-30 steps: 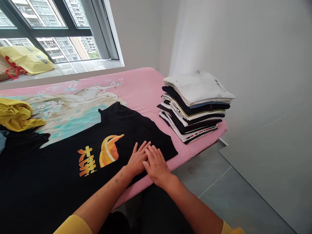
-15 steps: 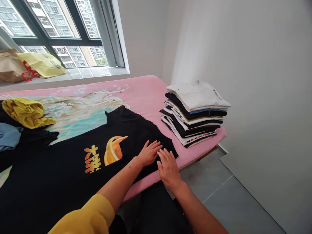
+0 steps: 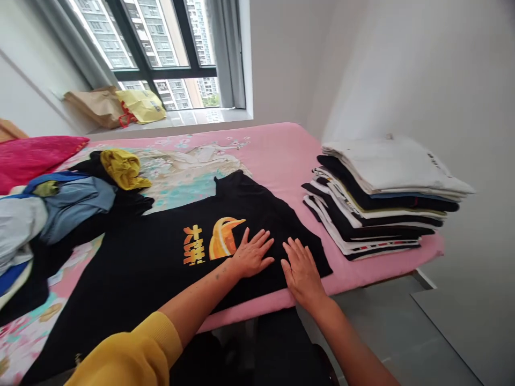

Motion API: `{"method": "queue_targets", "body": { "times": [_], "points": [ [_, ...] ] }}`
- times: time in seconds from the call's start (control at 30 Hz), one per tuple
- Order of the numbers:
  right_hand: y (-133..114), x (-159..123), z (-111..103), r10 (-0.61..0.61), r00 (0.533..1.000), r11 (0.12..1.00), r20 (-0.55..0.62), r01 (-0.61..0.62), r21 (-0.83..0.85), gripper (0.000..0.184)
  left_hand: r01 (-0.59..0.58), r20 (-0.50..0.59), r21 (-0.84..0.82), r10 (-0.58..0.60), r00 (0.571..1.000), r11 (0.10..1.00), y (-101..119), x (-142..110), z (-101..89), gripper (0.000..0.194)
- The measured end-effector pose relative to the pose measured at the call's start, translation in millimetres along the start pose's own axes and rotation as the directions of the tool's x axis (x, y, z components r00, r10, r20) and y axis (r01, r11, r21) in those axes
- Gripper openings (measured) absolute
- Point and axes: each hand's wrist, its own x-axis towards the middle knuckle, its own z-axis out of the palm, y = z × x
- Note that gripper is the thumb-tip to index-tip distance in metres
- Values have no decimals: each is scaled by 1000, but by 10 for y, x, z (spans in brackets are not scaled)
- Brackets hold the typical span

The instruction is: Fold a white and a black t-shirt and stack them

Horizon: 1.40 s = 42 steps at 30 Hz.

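Note:
A black T-shirt (image 3: pixel 161 257) with an orange print lies spread flat on the pink bed sheet (image 3: pixel 273 155). My left hand (image 3: pixel 252 253) rests flat on it just right of the print, fingers spread. My right hand (image 3: pixel 302 271) lies flat on the shirt's near right corner, fingers stretched out, a small gap from the left hand. Neither hand holds anything.
A stack of folded shirts (image 3: pixel 382 195) sits at the bed's right end by the wall. A heap of unfolded clothes (image 3: pixel 68 203), with a yellow garment (image 3: pixel 123 167), lies at the left. A red pillow (image 3: pixel 32 155) and bags on the windowsill (image 3: pixel 116 104) are farther back.
My hands, touching side by side before, have moved apart across the shirt. The view has swung left, showing the clothes heap and the pillow.

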Motion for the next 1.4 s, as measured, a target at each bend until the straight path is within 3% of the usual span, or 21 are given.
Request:
{"method": "queue_targets", "body": {
  "times": [0.13,0.2,0.27,0.33,0.43,0.53,0.6,0.67,0.7,0.77,0.97,1.03,1.23,1.4],
  "points": [
    [-48,205,291,-25,991,997,128,33,-63,53,147,-26,-24,-148,989,989,4,-386,93,65],
    [-9,193,439,-18,992,993,128,32,-112,56,225,-52,-11,-225,973,974,-64,-662,83,65],
    [43,140,542,-36,995,988,92,49,-145,57,327,-48,12,-327,944,945,-197,-1048,38,66],
    [85,84,599,-60,996,983,66,70,-167,59,470,-20,45,-470,883,881,-393,-1544,-38,65],
    [116,25,638,-88,995,978,46,96,-186,63,701,15,119,-708,707,703,-756,-2404,-205,62],
    [134,-4,677,-109,994,974,30,112,-199,66,878,2,173,-891,454,447,-1088,-3197,-406,63],
    [151,-13,715,-115,993,972,21,117,-205,67,938,-6,172,-952,307,302,-1240,-3582,-538,62],
    [170,-15,757,-111,994,972,13,111,-208,67,963,-8,160,-975,223,219,-1330,-3820,-658,61],
    [179,-15,777,-108,994,972,12,108,-208,68,967,-8,154,-978,206,202,-1357,-3887,-711,61],
    [191,-13,808,-99,995,973,11,99,-208,68,966,-10,144,-976,217,213,-1393,-3936,-803,62],
    [186,-14,832,-97,995,971,-3,94,-218,67,922,19,76,-925,379,380,-1519,-3784,-943,73],
    [182,-12,830,-99,995,971,-10,94,-219,66,917,59,33,-916,396,399,-1596,-3724,-967,77],
    [188,-3,843,-97,995,975,-15,92,-204,66,940,206,-155,-921,330,303,-1807,-3674,-1117,43],
    [222,-5,870,-121,992,973,-33,112,-202,69,937,263,-298,-928,263,181,-1729,-3861,-1262,39]
  ]
}}
